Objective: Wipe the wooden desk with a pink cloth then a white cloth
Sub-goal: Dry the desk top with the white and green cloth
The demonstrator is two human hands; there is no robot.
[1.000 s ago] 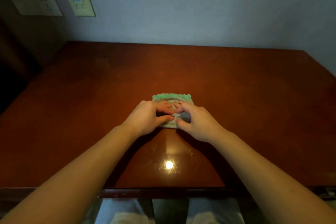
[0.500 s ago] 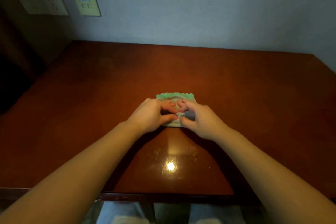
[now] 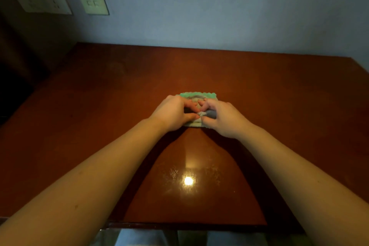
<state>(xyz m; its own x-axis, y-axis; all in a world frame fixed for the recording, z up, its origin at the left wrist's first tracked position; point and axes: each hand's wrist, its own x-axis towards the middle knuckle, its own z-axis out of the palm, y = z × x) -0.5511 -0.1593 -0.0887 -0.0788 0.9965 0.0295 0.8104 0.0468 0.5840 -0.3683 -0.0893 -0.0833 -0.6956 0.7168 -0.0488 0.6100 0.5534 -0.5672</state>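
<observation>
A pale folded cloth with a green scalloped edge (image 3: 196,95) is held at the middle of the glossy reddish-brown wooden bench (image 3: 279,96), its long axis lying left to right. Its near fold is pinched by the left hand (image 3: 173,113) and the right hand (image 3: 221,118), each grip clenched on fabric and neither nearer.

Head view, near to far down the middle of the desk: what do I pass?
Front edge of the desk → glare spot → left hand and right hand side by side, gripping the cloth → its green scalloped edge → bare desk → wall.
</observation>
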